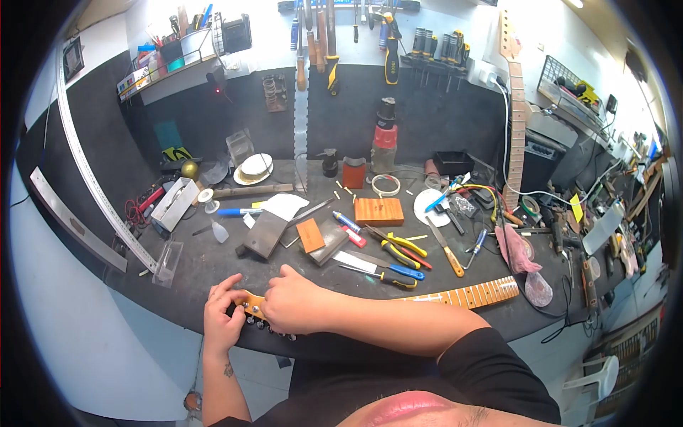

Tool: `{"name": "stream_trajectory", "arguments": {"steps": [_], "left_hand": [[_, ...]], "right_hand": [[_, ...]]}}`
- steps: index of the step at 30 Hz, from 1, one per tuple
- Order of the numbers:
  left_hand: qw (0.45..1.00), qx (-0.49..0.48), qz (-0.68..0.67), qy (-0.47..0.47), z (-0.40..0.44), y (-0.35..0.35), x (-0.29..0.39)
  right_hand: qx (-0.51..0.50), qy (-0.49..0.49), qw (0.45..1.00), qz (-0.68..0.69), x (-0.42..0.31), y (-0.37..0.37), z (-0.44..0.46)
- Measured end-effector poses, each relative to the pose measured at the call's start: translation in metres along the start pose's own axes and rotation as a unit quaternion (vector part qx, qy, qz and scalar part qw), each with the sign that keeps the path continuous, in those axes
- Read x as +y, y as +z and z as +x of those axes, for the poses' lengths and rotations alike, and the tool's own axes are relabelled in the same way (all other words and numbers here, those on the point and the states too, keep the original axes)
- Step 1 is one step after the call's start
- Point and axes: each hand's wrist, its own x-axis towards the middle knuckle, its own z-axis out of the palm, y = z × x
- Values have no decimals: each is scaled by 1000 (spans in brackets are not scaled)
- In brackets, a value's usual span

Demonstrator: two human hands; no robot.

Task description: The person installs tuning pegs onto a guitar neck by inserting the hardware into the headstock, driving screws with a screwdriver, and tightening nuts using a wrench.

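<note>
A guitar neck (473, 294) lies along the front edge of the dark workbench, its fretted end to the right and its headstock (250, 304) to the left. Tuning machines (260, 324) show along the headstock's lower side. My left hand (222, 313) grips the headstock's end between thumb and curled fingers. Over the headstock, my right hand (295, 302) is closed in a fist with the fingers turned under; what it holds, if anything, is hidden. My right forearm crosses above the neck and covers its middle.
Just beyond the hands lie a yellow-black screwdriver (380, 275), a blue-handled tool (405, 271), pliers (404, 250), a wooden block (378, 211) and a dark sanding block (265, 235). A wooden-handled knife (448, 252) lies farther right. A clear plastic box (168, 263) stands left.
</note>
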Motion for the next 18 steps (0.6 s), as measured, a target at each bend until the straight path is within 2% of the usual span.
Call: {"name": "stream_trajectory", "arguments": {"steps": [2,3,6,9,11,12,14,15,18], "left_hand": [[994,31,-70,-74,0,4,14],[997,20,-42,-57,-1,2,9],[1000,-7,17,-12,-1,-1,-4],[999,-14,39,24,1,-1,-5],[997,-7,61,55,2,-1,-6],[999,5,25,20,1,0,-4],[997,28,-46,-53,-1,3,13],[999,14,-17,-29,-1,0,10],[999,-17,41,31,-1,-3,-4]], "right_hand": [[-22,6,1000,-11,0,-3,0],[-33,9,999,-17,0,-3,0],[175,8,985,-2,-2,10,-6],[175,-19,984,2,0,24,-3],[54,-4,999,5,0,6,-1],[-7,4,1000,7,0,-1,0],[-7,4,1000,-8,-1,-2,0],[-7,4,1000,-15,-1,-2,-1],[184,-5,983,-8,-1,12,-6]]}}
